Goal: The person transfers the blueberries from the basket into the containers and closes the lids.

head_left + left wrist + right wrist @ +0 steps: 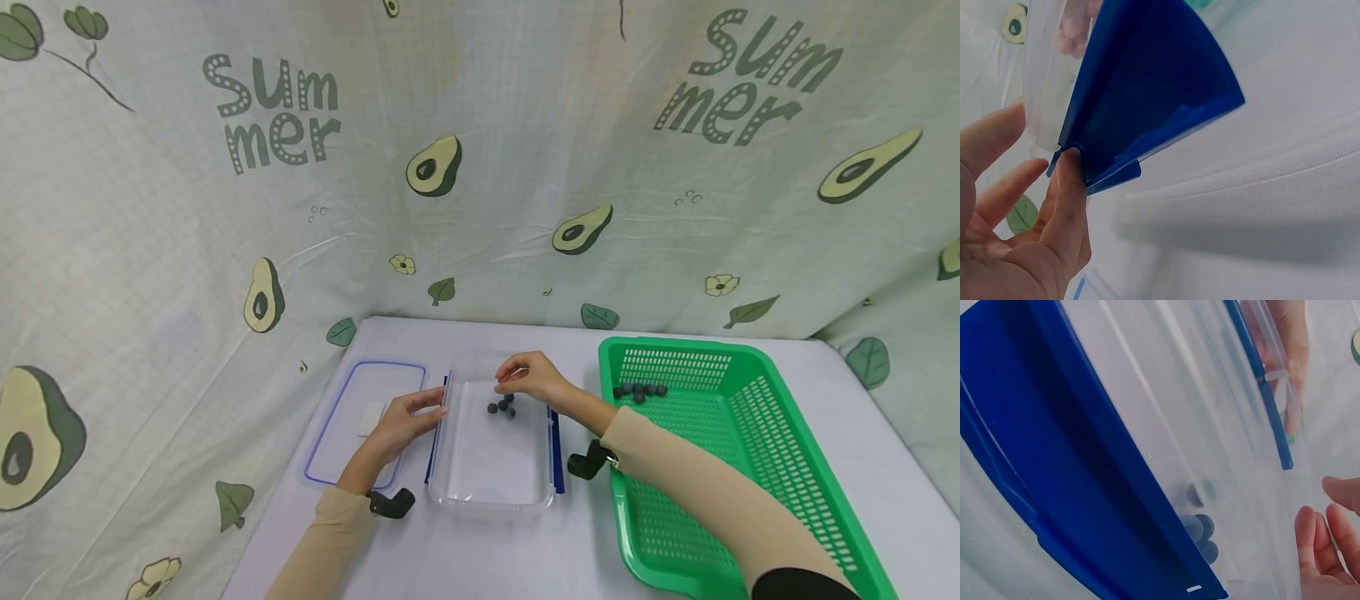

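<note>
A transparent plastic container (491,502) with blue side flaps (557,458) stands in the middle of the table, its top uncovered. Several blueberries (492,408) lie in its far half; in the right wrist view, blueberries (1208,552) show through the wall. My left hand (397,427) grips the container's left edge. In the left wrist view its thumb is at the transparent wall and a fingertip touches the corner of a blue flap (1154,75). Over the blueberries hovers my right hand (536,377), fingers relaxed; the right wrist view shows a gap between thumb and fingers (1305,525).
Right of the container is a green perforated basket (675,342) with several blueberries (638,389) at its far left, my right sleeve crossing above it. A transparent lid with a blue edge (324,440) lies to the left. Behind the table hangs a printed curtain (495,250).
</note>
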`<state>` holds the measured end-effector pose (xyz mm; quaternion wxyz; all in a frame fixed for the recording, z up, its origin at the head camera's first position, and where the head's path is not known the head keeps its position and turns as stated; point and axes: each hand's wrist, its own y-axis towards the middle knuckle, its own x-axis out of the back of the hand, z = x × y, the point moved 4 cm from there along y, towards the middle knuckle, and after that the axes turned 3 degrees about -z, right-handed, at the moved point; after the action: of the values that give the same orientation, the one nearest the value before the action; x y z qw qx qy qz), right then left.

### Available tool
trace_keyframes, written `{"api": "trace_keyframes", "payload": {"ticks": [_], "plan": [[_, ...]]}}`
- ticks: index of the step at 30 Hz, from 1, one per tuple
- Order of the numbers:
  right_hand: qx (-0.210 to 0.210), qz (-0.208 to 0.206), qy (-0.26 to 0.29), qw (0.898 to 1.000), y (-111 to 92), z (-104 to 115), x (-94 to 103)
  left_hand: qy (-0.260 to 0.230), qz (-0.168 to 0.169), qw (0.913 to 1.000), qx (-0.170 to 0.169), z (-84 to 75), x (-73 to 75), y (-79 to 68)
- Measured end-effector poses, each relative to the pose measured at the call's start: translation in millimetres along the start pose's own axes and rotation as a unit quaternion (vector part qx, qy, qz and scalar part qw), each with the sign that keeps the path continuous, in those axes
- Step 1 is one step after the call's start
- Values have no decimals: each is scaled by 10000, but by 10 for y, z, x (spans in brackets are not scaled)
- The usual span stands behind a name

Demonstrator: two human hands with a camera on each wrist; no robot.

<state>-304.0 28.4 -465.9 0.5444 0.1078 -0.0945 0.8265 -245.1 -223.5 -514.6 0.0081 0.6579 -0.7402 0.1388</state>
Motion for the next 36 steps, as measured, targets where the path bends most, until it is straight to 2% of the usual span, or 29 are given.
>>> {"api": "trace_keyframes", "payload": {"ticks": [14, 26, 36], "plan": [[108, -30, 194, 9997, -27, 57, 131, -103, 48, 9999, -22, 3, -13, -20], [96, -282, 590, 9978, -84, 240, 428, 30, 38, 10000, -59, -1, -9, -20], [268, -355, 672, 9967, -126, 245, 665, -25, -55, 10000, -12, -18, -30, -39]]}}
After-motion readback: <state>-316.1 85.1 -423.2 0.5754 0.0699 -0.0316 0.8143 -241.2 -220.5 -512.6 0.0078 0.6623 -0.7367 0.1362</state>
